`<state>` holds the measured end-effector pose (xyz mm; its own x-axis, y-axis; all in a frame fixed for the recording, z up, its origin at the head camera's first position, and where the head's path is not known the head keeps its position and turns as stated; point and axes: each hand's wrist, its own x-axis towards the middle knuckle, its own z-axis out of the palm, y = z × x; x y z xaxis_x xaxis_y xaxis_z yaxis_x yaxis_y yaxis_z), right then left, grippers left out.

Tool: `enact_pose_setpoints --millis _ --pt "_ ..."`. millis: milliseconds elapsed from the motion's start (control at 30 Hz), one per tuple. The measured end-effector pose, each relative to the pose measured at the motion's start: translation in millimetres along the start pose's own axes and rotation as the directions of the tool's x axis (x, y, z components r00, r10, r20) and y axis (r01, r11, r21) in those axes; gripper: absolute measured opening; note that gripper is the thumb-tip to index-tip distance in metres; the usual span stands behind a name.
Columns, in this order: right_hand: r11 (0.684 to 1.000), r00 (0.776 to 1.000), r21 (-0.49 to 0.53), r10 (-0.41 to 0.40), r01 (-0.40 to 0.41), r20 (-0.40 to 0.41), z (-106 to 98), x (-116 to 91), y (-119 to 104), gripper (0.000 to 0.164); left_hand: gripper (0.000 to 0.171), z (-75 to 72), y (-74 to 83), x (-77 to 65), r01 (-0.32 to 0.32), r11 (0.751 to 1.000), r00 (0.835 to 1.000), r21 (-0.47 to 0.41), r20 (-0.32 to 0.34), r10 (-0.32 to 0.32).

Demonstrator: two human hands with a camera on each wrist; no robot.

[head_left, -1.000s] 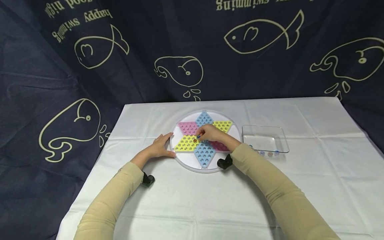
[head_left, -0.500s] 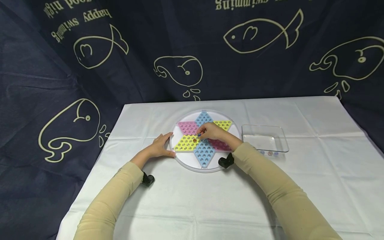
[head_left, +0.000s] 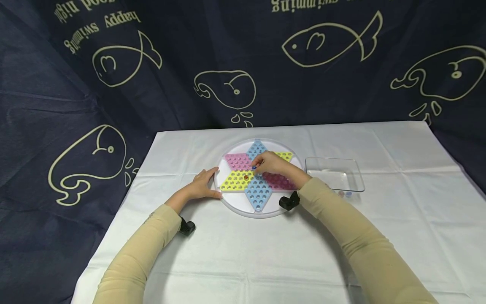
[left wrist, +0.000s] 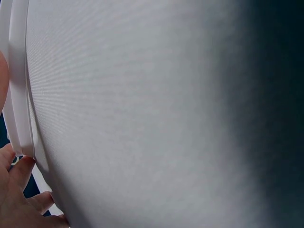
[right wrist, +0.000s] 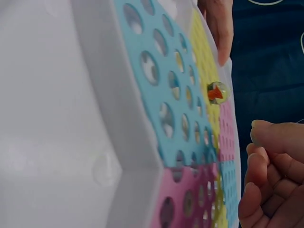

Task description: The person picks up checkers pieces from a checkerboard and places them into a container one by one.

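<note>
A round white Chinese checkers board (head_left: 258, 214), with a star of blue, pink and yellow points full of holes, lies on the table. My left hand (head_left: 201, 185) rests at its left rim, fingers and thumb spread along the edge. Over the star's middle, my right hand (head_left: 268, 164) pinches a small blue marble (head_left: 254, 168) between thumb and fingertips. The right wrist view shows the right thumb and fingers (right wrist: 278, 175) raised beside the board, the marble mostly hidden there. A clear marble with an orange core (right wrist: 218, 93) sits on the yellow point.
Right of the board stands a clear rectangular dish (head_left: 358, 177), with a few marbles (head_left: 348, 194) at its near side, partly hidden by the right sleeve. White cloth (head_left: 220, 261) covers the table. A dark curtain (head_left: 265, 97) with fish and whale drawings hangs behind.
My right hand has moved slightly away and to the right with the blue marble, and its sleeve covers more of the marbles by the dish. My left hand stays at the rim.
</note>
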<state>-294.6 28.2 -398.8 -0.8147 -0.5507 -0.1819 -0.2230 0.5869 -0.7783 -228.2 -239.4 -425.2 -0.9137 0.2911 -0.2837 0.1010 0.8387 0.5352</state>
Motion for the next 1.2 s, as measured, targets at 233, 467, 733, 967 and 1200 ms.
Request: enact_pose_setpoints --millis 233,467,733,967,1200 --pt "1.0 1.0 -0.013 -0.022 0.022 -0.005 -8.9 -4.8 -1.3 0.026 0.102 -0.3 0.4 -0.4 -0.004 1.0 1.0 0.005 -0.001 0.004" --pt "0.999 0.999 0.016 0.04 -0.04 -0.009 -24.9 -13.9 -3.0 0.029 0.101 -0.8 1.8 -1.1 -0.007 1.0 1.0 -0.006 0.003 0.007" --pt "0.999 0.999 0.027 0.042 -0.041 -0.027 -42.5 -23.5 -2.5 0.029 0.102 -0.6 1.6 -0.7 -0.006 1.0 1.0 0.001 0.001 0.006" --pt "0.998 0.997 0.026 0.054 -0.053 -0.046 -51.4 -27.6 3.4 0.029 0.102 -1.0 3.1 -2.5 0.008 1.0 1.0 -0.016 0.006 -0.008" --pt "1.0 0.998 0.0 0.025 -0.025 -0.058 -59.6 -33.8 10.7 0.028 0.102 -1.2 3.5 -2.9 0.01 1.0 1.0 -0.009 0.007 -0.01"
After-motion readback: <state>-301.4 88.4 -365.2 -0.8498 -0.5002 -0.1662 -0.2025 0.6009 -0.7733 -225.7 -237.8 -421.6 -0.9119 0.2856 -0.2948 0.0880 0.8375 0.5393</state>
